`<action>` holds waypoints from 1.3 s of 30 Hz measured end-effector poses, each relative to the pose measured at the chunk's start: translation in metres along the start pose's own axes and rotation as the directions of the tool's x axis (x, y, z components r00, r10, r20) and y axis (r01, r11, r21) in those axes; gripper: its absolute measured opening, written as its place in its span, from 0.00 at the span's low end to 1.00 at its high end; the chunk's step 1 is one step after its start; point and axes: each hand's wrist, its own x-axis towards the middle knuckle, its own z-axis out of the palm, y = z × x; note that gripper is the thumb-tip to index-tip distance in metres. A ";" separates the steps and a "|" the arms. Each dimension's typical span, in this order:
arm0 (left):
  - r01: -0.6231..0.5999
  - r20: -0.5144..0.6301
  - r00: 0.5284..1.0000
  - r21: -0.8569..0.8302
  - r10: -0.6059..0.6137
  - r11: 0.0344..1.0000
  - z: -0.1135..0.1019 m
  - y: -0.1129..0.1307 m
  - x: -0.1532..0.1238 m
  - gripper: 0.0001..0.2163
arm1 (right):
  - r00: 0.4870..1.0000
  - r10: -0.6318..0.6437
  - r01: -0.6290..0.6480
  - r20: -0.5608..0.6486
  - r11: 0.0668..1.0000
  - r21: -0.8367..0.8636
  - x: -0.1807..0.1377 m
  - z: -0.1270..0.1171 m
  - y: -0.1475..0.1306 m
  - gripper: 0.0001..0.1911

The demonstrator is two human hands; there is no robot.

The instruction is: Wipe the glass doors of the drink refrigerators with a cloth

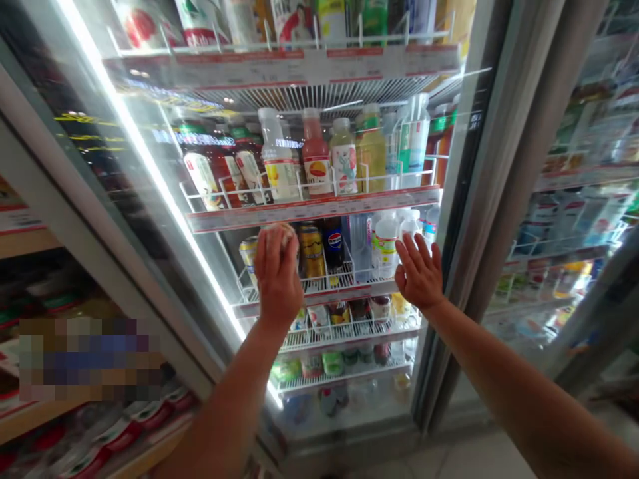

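I face an open drinks fridge with wire shelves. My left hand (277,276) reaches into the middle shelf (319,291) and is closed around a pale can (280,233) whose top shows above my fingers. Beside it stand a yellow-green can (247,254), a gold can (311,249) and a dark blue cola can (333,243). My right hand (420,273) is open, fingers spread, held in front of the clear and white bottles (387,243) at the shelf's right end, near the fridge's door frame (452,219). It holds nothing.
The glass door (124,199) is swung open to the left. The shelf above holds juice and tea bottles (317,159); lower shelves hold small cups and bottles (344,316). A second closed fridge (579,199) stands on the right. Wooden shelving with packets (94,439) is at lower left.
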 end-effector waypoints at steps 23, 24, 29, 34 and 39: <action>-0.310 0.144 0.936 -0.102 0.322 0.945 0.026 0.030 0.022 0.26 | 1.000 -0.007 0.007 0.006 1.000 -0.013 0.000 0.001 -0.002 0.39; -0.257 0.097 0.960 -0.068 0.263 0.964 0.025 0.026 0.033 0.26 | 1.000 -0.006 0.006 0.003 1.000 -0.010 0.000 0.001 -0.002 0.39; -0.079 -0.111 0.991 -0.007 0.077 0.997 0.031 0.032 0.048 0.26 | 1.000 -0.004 0.003 -0.009 1.000 -0.005 0.000 0.001 -0.002 0.39; -0.352 0.104 0.922 -0.171 0.373 0.920 0.042 0.055 0.011 0.25 | 1.000 -0.008 0.008 -0.001 1.000 -0.025 0.000 0.001 -0.002 0.40; -0.130 -0.090 0.988 -0.021 0.128 0.991 0.034 0.031 0.058 0.27 | 1.000 0.002 -0.002 0.013 1.000 -0.003 -0.002 0.002 -0.002 0.40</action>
